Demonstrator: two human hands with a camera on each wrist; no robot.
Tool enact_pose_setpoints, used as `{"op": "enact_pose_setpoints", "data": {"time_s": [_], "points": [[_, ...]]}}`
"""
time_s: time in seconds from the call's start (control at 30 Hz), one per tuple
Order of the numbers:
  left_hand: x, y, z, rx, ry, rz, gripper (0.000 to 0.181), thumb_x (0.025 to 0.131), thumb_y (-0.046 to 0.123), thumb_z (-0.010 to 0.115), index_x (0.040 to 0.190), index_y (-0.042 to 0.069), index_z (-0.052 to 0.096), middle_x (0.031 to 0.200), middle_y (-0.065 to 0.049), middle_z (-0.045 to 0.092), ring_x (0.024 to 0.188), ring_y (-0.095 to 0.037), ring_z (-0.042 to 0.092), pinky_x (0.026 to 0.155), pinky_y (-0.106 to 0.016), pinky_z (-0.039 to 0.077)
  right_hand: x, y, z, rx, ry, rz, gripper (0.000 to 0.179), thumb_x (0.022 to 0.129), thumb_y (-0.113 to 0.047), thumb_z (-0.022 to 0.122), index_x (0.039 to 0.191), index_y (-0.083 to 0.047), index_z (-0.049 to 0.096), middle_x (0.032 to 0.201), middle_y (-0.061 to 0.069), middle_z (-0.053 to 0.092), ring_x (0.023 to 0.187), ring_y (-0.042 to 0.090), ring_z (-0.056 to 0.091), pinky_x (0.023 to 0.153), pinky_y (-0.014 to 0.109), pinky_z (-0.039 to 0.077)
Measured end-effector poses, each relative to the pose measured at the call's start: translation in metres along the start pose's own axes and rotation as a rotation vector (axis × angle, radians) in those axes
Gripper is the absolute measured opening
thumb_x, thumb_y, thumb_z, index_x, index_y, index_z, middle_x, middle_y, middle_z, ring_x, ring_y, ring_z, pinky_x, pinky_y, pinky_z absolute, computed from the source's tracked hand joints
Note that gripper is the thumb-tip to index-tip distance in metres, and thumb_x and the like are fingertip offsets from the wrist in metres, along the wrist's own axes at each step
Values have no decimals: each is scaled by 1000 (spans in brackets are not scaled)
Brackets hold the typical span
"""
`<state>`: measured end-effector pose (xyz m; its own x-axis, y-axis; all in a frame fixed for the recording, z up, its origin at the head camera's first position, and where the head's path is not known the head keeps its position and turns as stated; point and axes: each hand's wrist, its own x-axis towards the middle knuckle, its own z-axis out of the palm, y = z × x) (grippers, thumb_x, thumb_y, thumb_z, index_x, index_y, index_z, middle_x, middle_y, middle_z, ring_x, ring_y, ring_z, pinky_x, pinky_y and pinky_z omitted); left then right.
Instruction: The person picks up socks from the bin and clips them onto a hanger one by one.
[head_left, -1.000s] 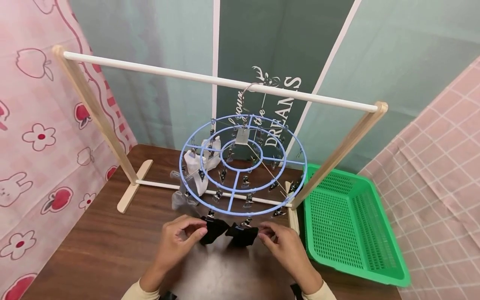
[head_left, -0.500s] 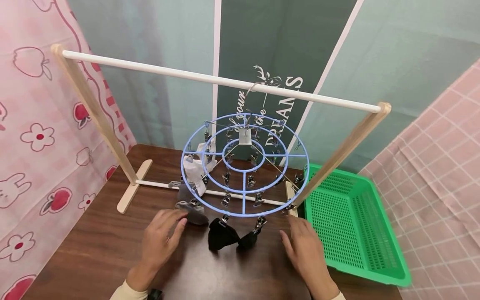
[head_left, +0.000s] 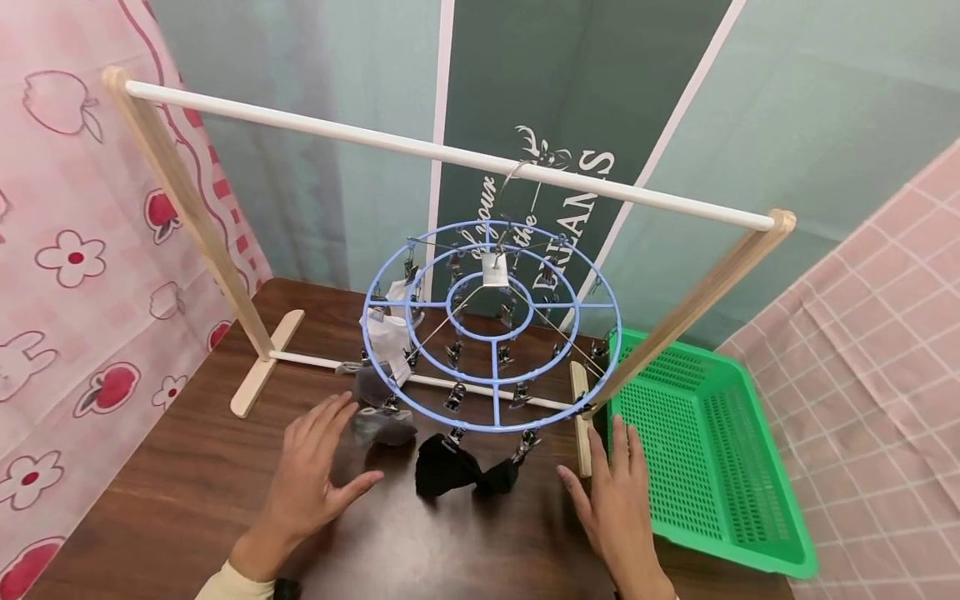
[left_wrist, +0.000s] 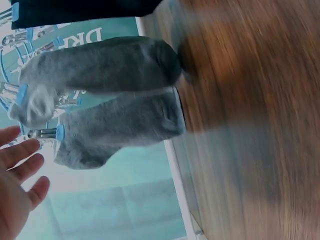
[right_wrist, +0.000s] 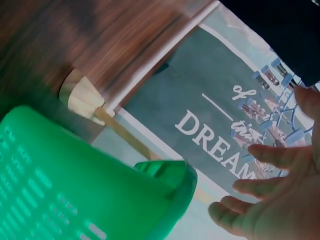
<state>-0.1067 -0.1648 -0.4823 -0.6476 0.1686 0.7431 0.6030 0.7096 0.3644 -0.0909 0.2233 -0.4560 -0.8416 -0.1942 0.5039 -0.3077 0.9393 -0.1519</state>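
A round blue clip hanger (head_left: 495, 354) hangs by its hook from the rack's white rail. Clipped along its near rim are two black socks (head_left: 447, 467), while grey socks (head_left: 384, 427) and white socks (head_left: 388, 337) hang on its left side. In the left wrist view two grey socks (left_wrist: 117, 127) dangle from metal clips. My left hand (head_left: 303, 471) is spread beside the grey socks, holding nothing. To the right of the black socks, my right hand (head_left: 618, 496) has its fingers extended near the green basket, also holding nothing.
A green plastic basket (head_left: 757, 533) stands at the right on the brown wooden table (head_left: 165, 475). The wooden rack's posts (head_left: 187, 208) rise on both sides, with a white rail (head_left: 337, 133) across the top. Printed curtains enclose the back and sides.
Both hands have come off the black socks and moved apart, the left to the left, the right to the right. The hanger has turned a little and the black socks hang free.
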Motion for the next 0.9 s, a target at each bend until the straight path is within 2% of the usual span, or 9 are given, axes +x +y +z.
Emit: {"op": "enact_pose_setpoints", "data": {"time_s": [0.17,0.27,0.43,0.63,0.77,0.9], "points": [[-8,-4,-1,113,-167,-55,97,89,75,35,143,-6,37,149,-22,36,134,-43,33,99,-64,20,-5,1,-4,-20,-148,57,79,92,-59,53,142,2,41,154,30,14,140,49,12,101,68,22],[-12,-4,-1,135,-221,-71,99,88,76,31,146,-4,33,153,-20,30,137,-43,26,99,-69,15,-7,1,-4,-19,-190,70,81,90,-59,54,145,-1,38,156,29,7,141,48,6,102,68,20],[-13,-6,1,147,-260,-78,100,87,79,28,145,-2,36,156,-18,24,140,-44,21,100,-70,12,-13,-1,-3,-24,-184,82,84,90,-62,52,146,-2,37,156,29,3,142,48,2,99,70,21],[-15,-8,4,178,-346,-96,101,83,82,33,148,4,35,158,-19,17,142,-43,14,101,-69,14,-22,0,-3,-49,-180,119,85,89,-65,51,147,-4,37,155,32,4,141,50,1,101,71,18],[-15,-10,3,200,-381,-85,101,82,82,36,146,5,38,155,-23,23,142,-43,14,101,-70,15,-29,-1,-3,-84,-195,154,86,88,-66,51,147,-5,36,154,34,6,140,51,-2,104,71,11],[-17,-15,0,236,-426,-94,99,81,80,41,146,6,40,154,-24,24,141,-45,16,101,-71,12,-35,-2,-2,-114,-208,169,87,87,-67,51,147,-6,36,154,33,10,141,49,-1,103,71,10]]}}
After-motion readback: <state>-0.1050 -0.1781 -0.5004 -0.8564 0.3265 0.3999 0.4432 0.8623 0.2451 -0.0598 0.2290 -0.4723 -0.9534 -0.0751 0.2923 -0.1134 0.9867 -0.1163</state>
